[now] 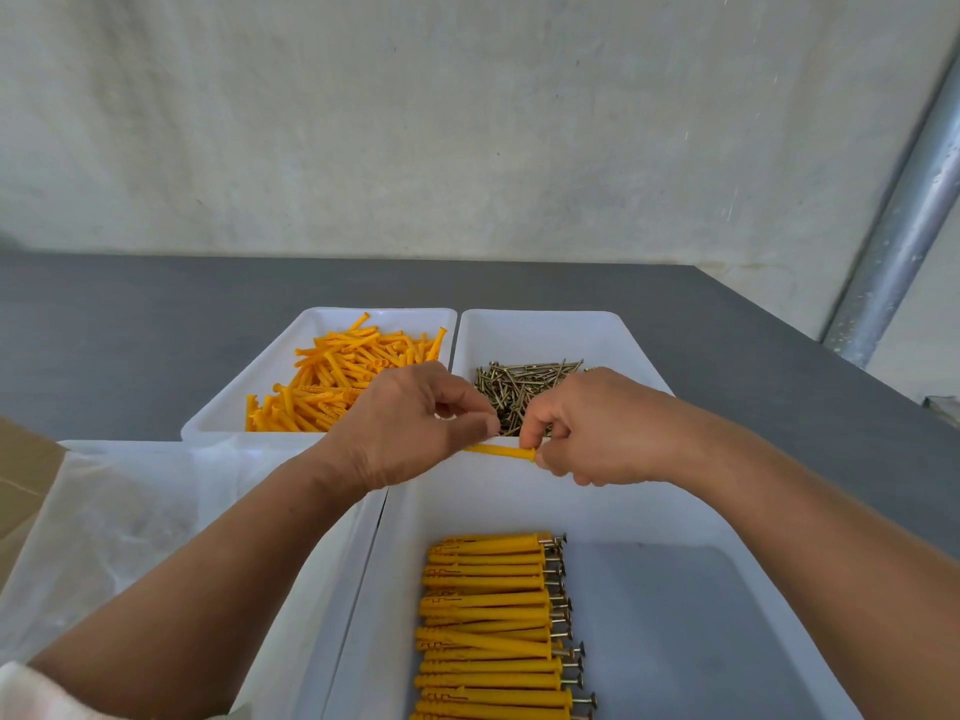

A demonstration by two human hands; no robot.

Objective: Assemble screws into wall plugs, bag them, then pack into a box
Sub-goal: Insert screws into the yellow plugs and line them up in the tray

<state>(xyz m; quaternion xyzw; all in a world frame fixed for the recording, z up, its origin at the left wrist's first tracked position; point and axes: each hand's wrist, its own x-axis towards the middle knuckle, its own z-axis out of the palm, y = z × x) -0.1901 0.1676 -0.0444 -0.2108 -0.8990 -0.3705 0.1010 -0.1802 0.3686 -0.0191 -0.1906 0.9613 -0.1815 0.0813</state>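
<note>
Assembly looks part done: the left hand [410, 423] and right hand [597, 428] each pinch an end of a wall plug [501, 452] above the near tray [675, 511], where assembled plugs [493, 615] lie in a row, while loose plugs [337, 381], screws [519, 387], clear bags [130, 522] and the cardboard box [21, 475] wait.

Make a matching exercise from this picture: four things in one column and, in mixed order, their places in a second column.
Things
1. loose wall plugs
2. loose screws
3. assembled plugs
4. single plug

Places
A. near tray
B. between left hand and right hand
C. far right tray
D. far left tray

Pairs: 1-D, 2-C, 3-A, 4-B
</note>
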